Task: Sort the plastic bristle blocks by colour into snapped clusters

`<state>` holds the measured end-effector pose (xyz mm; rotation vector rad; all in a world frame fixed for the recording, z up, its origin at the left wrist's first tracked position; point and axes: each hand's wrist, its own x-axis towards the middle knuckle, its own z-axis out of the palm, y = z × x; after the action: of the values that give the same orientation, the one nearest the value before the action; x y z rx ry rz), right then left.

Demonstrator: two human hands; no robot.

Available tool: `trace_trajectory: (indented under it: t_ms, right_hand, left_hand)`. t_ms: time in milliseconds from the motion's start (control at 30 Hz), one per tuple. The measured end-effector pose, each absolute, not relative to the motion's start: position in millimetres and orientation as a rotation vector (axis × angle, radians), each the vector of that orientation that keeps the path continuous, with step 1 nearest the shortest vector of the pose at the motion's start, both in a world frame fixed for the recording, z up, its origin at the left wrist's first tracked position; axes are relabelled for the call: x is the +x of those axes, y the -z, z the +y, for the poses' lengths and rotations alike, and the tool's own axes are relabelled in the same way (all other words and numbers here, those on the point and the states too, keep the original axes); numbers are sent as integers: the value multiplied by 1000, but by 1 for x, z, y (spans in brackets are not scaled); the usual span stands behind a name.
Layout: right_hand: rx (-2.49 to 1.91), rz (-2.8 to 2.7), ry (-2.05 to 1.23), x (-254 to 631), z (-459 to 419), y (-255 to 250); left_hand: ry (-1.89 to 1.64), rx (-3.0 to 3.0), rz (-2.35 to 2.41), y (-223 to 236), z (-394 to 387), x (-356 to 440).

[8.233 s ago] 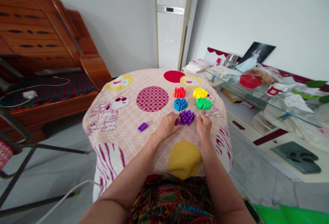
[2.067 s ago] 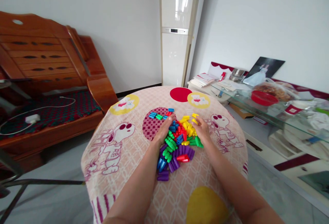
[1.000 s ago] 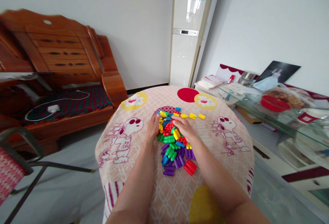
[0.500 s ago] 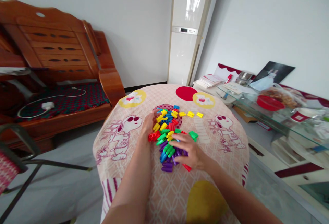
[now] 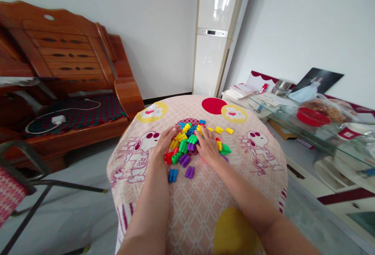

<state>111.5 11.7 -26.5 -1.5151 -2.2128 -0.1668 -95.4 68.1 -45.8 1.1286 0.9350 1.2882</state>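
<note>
A heap of small plastic pegs (image 5: 187, 143) in red, yellow, green, blue and purple lies mixed on a round table under a pink cartoon cloth (image 5: 252, 177). My left hand (image 5: 166, 142) rests flat against the heap's left side, fingers stretched. My right hand (image 5: 207, 146) lies palm down on the heap's right part, fingers spread over the pegs. A blue peg pair (image 5: 172, 175) and a purple pair (image 5: 190, 172) lie loose nearer me. Two yellow pegs (image 5: 224, 130) sit beyond the heap.
A wooden bench (image 5: 67, 87) with a charger cable stands to the left, a metal chair frame (image 5: 26, 177) at the near left. A white standing air conditioner (image 5: 215, 32) is behind the table. A cluttered glass shelf (image 5: 310, 126) runs along the right.
Since the first frame the sorted colour groups have become one mixed heap. In the last half second my right hand slid forward onto the heap, and pegs shifted further from me.
</note>
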Motion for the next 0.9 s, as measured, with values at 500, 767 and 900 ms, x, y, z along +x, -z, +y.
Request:
trace_trajectory:
  t_ms: [500,767,900]
  right_hand:
    - [-1480,-1897,-294,205,-50,72]
    - [-1223,-1792,-213,127,10,51]
    - [-1295,-1667,-111,167,36,41]
  left_hand:
    - [-1232,1306,1086,48,68,-82]
    - [-1340,1350,1192,38,58,-68]
    - [-1438,1313,1315,40,63,-86]
